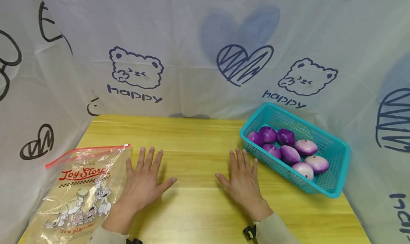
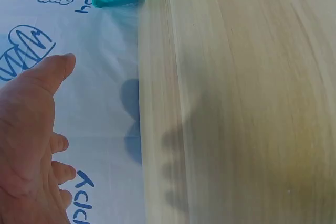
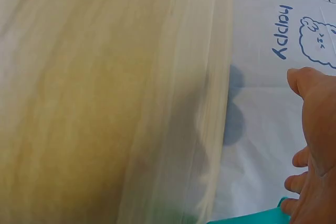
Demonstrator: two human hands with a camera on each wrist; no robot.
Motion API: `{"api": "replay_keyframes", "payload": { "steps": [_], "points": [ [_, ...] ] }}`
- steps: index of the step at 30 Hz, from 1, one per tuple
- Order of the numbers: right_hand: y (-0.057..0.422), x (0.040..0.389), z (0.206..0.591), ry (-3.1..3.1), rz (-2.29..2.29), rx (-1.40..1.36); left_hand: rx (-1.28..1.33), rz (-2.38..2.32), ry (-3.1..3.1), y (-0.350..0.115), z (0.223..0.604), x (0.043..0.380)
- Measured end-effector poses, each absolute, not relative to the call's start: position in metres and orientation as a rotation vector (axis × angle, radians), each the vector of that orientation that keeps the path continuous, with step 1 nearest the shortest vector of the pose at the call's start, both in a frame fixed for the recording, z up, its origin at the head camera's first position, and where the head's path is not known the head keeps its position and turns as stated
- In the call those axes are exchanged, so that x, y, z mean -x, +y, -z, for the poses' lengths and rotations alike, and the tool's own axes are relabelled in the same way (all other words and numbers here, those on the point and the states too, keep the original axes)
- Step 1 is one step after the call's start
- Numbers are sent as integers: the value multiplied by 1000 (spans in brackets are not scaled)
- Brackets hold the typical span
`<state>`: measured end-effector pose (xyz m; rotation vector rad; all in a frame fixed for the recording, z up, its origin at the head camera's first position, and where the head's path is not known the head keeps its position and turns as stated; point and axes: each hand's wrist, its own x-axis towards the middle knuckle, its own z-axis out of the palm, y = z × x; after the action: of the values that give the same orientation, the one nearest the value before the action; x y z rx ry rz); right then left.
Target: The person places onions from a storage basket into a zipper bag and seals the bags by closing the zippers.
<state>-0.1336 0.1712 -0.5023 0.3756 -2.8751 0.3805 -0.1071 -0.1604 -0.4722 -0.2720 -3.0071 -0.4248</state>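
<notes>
My left hand (image 1: 143,184) is held over the table, palm down with fingers spread and nothing in it. Right beside it lies a clear zip bag (image 1: 80,197) with a red zip strip and a Toy Story print, flat on the table. My right hand (image 1: 244,184) is likewise spread and holds nothing, just left of a teal plastic basket (image 1: 333,180). Inside the basket are several purple-and-white onions (image 1: 289,154). In the left wrist view the left hand (image 2: 26,135) shows its thumb apart from the fingers; the right wrist view shows the right hand (image 3: 320,140) similarly.
The yellow wood-grain table (image 1: 198,208) ends at a white cloth (image 1: 192,58) with bear and heart drawings, hanging behind and at both sides. The basket stands at the table's back right, close to the cloth. Dark bands (image 1: 250,232) circle the wrists by the sleeves.
</notes>
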Motion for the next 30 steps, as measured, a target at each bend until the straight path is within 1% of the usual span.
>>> {"api": "replay_keyframes", "payload": {
  "steps": [6,10,18,22,26,30],
  "points": [
    [167,134,507,-2803,-421,-412,188,508,-3000,-170,476,106],
    [161,134,512,-2777,-524,-444,84,565,-2984,-186,477,102],
    [145,136,519,-2829,-652,-428,-348,592,-2969,-242,483,95],
    [142,135,520,-2851,-640,-438,-498,638,-3035,-259,490,98],
    [141,136,521,-2886,-601,-456,-562,699,-3125,-259,498,104],
    [140,136,522,-2973,-580,-438,-494,714,-3198,-249,508,111]
  ]
}}
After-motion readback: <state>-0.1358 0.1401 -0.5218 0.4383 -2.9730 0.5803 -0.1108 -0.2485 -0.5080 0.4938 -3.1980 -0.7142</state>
